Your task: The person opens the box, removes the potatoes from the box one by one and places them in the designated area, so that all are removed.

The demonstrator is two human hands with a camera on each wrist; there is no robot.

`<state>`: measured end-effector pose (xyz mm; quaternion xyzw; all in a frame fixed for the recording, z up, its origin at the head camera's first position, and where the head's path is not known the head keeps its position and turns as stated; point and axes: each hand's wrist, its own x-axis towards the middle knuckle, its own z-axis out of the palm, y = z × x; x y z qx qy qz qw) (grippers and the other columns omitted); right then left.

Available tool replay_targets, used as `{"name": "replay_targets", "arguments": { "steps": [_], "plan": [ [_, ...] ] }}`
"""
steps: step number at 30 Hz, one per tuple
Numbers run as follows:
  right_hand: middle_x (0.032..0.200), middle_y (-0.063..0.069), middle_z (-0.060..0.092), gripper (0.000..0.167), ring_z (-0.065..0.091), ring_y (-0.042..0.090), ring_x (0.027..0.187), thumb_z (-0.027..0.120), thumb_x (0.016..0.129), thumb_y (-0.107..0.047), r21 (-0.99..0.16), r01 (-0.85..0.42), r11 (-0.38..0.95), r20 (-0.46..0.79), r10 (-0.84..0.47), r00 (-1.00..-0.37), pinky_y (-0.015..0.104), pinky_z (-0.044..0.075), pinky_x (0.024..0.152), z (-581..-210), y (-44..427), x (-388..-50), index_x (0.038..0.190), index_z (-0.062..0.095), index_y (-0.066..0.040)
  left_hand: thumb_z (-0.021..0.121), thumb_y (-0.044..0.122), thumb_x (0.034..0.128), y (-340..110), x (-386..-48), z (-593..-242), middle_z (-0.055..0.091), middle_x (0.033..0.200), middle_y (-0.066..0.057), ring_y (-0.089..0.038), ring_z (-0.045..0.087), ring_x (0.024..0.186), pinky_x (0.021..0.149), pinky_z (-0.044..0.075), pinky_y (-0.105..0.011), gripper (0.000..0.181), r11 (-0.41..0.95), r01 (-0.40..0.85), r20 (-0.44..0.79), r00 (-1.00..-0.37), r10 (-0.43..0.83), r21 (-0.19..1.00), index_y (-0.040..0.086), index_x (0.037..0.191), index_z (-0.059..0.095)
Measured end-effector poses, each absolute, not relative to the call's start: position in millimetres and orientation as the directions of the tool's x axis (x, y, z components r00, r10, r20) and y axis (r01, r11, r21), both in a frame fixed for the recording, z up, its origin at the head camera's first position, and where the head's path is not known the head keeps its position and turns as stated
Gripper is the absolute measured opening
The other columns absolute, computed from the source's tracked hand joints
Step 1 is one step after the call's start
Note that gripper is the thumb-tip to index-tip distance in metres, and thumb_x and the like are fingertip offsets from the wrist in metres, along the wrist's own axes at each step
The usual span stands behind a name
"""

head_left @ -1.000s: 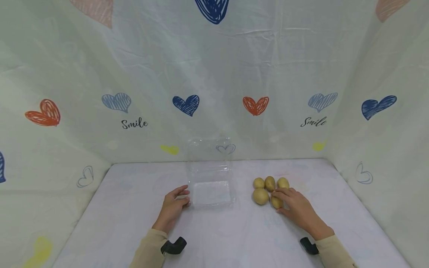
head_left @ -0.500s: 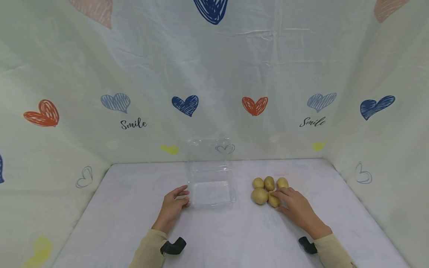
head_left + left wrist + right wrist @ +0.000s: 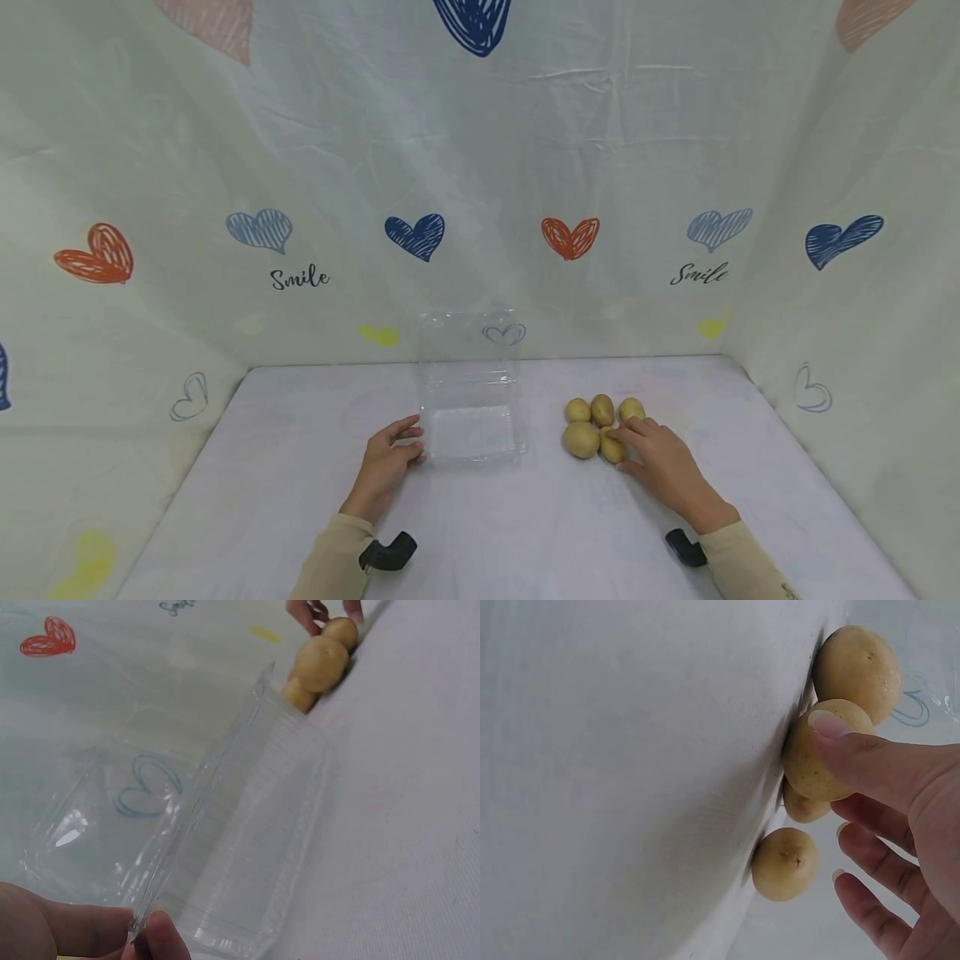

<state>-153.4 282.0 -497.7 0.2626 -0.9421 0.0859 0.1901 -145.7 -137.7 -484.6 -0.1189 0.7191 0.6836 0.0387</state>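
Note:
A clear plastic clamshell container point(image 3: 474, 429) lies on the table with its lid point(image 3: 467, 335) raised at the back. Its left rim is pinched between thumb and finger of my left hand point(image 3: 390, 467), as the left wrist view shows up close. My right hand point(image 3: 663, 467) holds a small potato point(image 3: 612, 446) between thumb and fingers; in the right wrist view the thumb lies across this potato point(image 3: 817, 765). Touching it on the left is a larger round potato point(image 3: 581, 440). Behind these sit a few more potatoes, among them an oval one point(image 3: 602, 411) and one at the right point(image 3: 632, 408), partly behind my hand.
A white cloth covers the table point(image 3: 517, 533). Behind it hangs a pale curtain point(image 3: 495, 150) printed with hearts and "Smile", close to the raised lid. The potatoes lie to the right of the container, a short gap away.
My right hand has shifted the small potato slightly left, against the large one, and has barely moved since. The left hand and the container have stayed in place.

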Motion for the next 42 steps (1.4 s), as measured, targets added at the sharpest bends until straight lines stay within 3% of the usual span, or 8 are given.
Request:
{"name": "replay_targets", "arguments": {
  "steps": [14,30,42],
  "plan": [
    [0.109,0.003,0.069,0.055,0.064,0.022,0.091,0.099,0.068,-0.01,-0.08,-0.499,0.863,0.373,-0.438,-0.818,0.037,0.056,0.071,-500,282,-153,0.118,0.077,-0.009,0.057,-0.012,0.0986,-137,-149,-486,0.057,0.134,-0.03,-0.018,0.062,0.088,0.076,0.059,-0.027,0.05,0.034,-0.225,-0.22,-0.969,-0.108,0.974,-0.012,0.148,0.051],
    [0.118,0.013,0.071,0.056,0.069,0.035,0.104,0.095,0.076,-0.013,-0.14,-0.476,0.868,0.378,-0.397,-0.836,0.052,0.06,0.084,-494,289,-150,0.126,0.072,-0.002,0.058,-0.011,0.0994,-144,-149,-485,0.056,0.134,-0.03,-0.017,0.063,0.088,0.075,0.058,-0.025,0.049,0.005,-0.221,-0.219,-0.972,-0.087,0.975,-0.013,0.147,0.051],
    [0.114,0.015,0.071,0.049,0.068,0.038,0.102,0.09,0.082,-0.016,-0.157,-0.422,0.893,0.401,-0.333,-0.853,0.055,0.058,0.082,-490,310,-153,0.124,0.072,0.0,0.06,-0.005,0.1027,-152,-145,-490,0.058,0.134,-0.028,-0.019,0.064,0.093,0.081,0.059,-0.029,0.049,0.038,-0.22,-0.218,-0.975,-0.05,0.975,-0.009,0.15,0.05]
  ]
}}
